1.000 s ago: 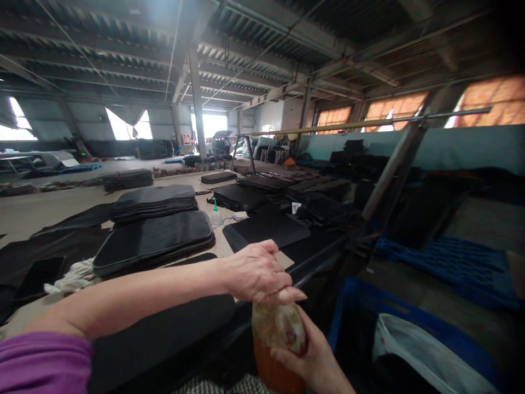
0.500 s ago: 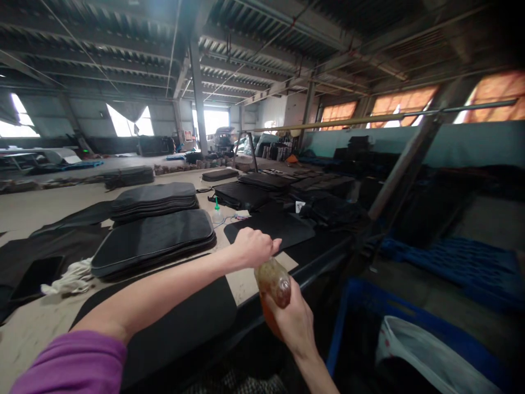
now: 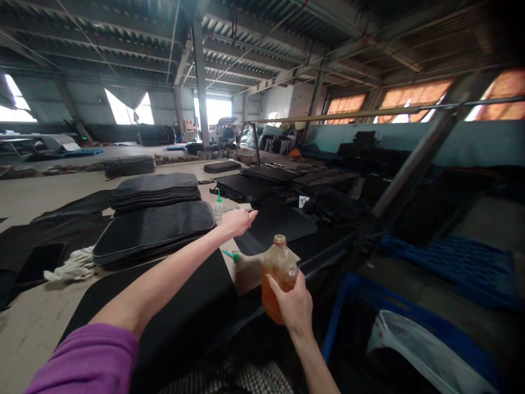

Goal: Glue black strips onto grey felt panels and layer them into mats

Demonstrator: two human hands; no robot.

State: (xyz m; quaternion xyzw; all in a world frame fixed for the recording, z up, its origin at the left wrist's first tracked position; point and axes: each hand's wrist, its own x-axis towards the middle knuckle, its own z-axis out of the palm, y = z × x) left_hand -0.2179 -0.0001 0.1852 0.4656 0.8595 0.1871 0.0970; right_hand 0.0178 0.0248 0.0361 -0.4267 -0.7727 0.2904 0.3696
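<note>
My right hand point(image 3: 296, 303) is wrapped around a clear bottle point(image 3: 278, 287) with orange-brown liquid in it. The bottle stands nearly upright, its uncapped neck on top. My left hand point(image 3: 240, 221) is stretched forward past the bottle, fingers pressed together; what they hold, if anything, is hidden. A green nozzle cap point(image 3: 234, 255) lies on the light tabletop below that hand. Close behind the left wrist stands a small squeeze bottle point(image 3: 219, 207) with a green nozzle. To the right, a flat black sheet point(image 3: 279, 227) lies near the fingertips.
Stacked black padded panels point(image 3: 156, 230) sit left on the table, with white gloves point(image 3: 74, 264) and a dark phone-like slab point(image 3: 40, 264) beside them. A blue crate point(image 3: 348, 306) holding a white bag point(image 3: 410, 334) is at lower right. A slanting post point(image 3: 410, 158) rises on the right.
My left hand has moved away from the bottle's neck, forward and left. The bottle has turned from tilted away to nearly upright, showing its neck. The green nozzle cap has come into view.
</note>
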